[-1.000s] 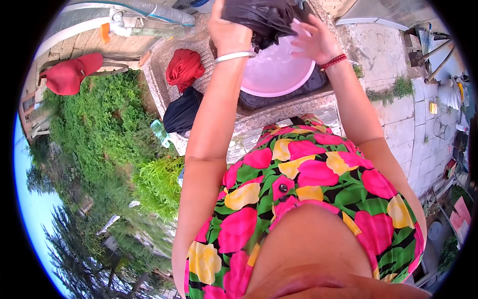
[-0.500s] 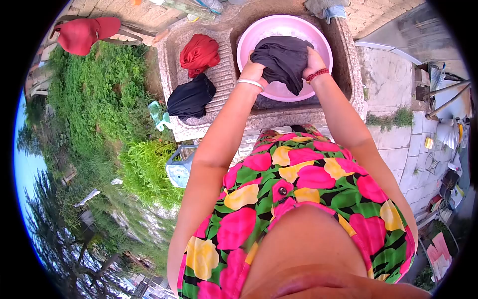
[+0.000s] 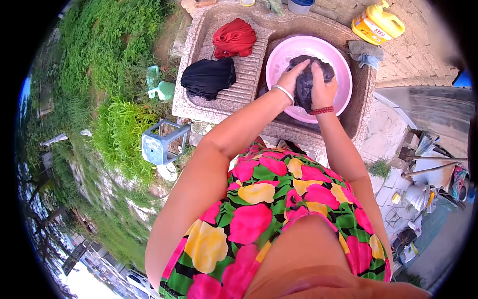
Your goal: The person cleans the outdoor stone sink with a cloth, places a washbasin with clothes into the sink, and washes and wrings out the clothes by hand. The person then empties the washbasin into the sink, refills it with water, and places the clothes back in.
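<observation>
we wear a sleeveless, floral-print fabric top (image 3: 259,209) in pink, yellow, green and black, a round silvery-white bangle (image 3: 284,91) and a dark-red beaded bracelet (image 3: 322,110).

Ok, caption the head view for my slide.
Left hand and right hand hold dark cloth in a pink basin.

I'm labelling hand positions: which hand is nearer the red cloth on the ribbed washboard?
Left. The left hand is on the dark cloth over the pink basin, on the side toward the red cloth; the right hand is on that dark cloth too, but farther across.
</observation>
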The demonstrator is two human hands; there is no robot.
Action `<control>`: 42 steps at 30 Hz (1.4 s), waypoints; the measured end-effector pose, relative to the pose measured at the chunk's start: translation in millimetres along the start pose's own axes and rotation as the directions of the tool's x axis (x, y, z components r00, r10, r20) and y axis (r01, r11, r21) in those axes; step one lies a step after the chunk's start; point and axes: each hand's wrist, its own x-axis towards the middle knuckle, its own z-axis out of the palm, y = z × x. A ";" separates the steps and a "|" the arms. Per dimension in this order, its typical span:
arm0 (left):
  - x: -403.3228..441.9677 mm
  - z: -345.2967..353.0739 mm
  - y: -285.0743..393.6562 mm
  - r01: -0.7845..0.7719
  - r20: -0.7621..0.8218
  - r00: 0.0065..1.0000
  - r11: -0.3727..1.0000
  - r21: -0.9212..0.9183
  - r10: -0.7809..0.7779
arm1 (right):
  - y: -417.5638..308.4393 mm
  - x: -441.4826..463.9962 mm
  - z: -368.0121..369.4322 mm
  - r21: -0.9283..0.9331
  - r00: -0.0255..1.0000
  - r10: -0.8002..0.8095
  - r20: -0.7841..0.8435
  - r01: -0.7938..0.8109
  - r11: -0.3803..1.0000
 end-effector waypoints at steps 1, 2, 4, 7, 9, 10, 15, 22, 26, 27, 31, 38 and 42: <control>8.8 -5.0 -2.4 -0.032 -0.007 0.999 0.999 0.001 0.032 | -3.4 0.7 1.5 -0.044 1.000 -0.021 -0.017 0.020 0.999; 8.7 -3.4 -0.3 -0.064 -0.014 0.998 0.998 0.001 0.064 | -9.9 0.5 4.2 -0.088 0.999 -0.043 -0.032 0.040 0.995; 5.9 -2.9 3.1 -0.086 -0.133 0.987 0.994 0.074 0.095 | -2.0 8.0 5.0 -0.120 0.999 -0.012 -0.036 0.008 0.993; 11.0 -12.0 6.1 -0.056 -0.242 0.966 0.984 0.168 0.096 | 19.4 18.4 2.6 -0.163 0.999 0.033 -0.023 -0.037 0.986; 18.4 -29.0 6.8 -0.027 -0.288 0.953 0.976 0.218 0.091 | 39.5 20.0 2.4 -0.116 0.996 0.086 0.008 -0.084 0.990; 21.4 -38.9 5.8 -0.010 -0.308 0.947 0.970 0.242 0.087 | 50.5 18.8 2.3 -0.175 0.994 0.113 0.007 -0.110 0.978; 19.4 -74.5 15.0 -0.001 -0.435 0.888 0.946 0.325 0.150 | 93.4 17.0 20.4 -0.270 0.987 0.162 0.009 -0.153 0.951; 18.7 -81.6 72.0 -0.118 -0.199 0.973 0.993 -0.001 0.116 | 58.2 29.0 73.5 0.253 0.886 0.453 0.104 -0.464 0.849; -15.8 -49.8 89.9 -0.275 -0.155 0.948 0.961 0.034 0.276 | 87.5 37.0 45.1 0.314 0.746 0.616 0.251 -0.665 0.678; -21.5 -43.3 90.6 -0.324 -0.103 0.938 0.942 0.085 0.332 | 74.5 26.5 38.6 0.286 0.669 0.693 0.270 -0.743 0.606; -36.7 -28.7 86.5 -0.384 0.051 0.923 0.904 0.186 0.382 | 56.1 -1.7 24.7 0.341 0.440 0.661 0.608 -0.896 0.283; -52.1 -36.9 83.6 -0.437 0.177 0.897 0.756 0.487 0.405 | 67.1 5.3 67.7 0.535 0.634 0.586 0.505 -0.763 0.363; -65.7 -30.5 128.1 -0.545 0.241 0.827 0.621 0.563 0.508 | 36.0 6.5 115.3 0.490 0.653 0.539 0.531 -0.756 0.434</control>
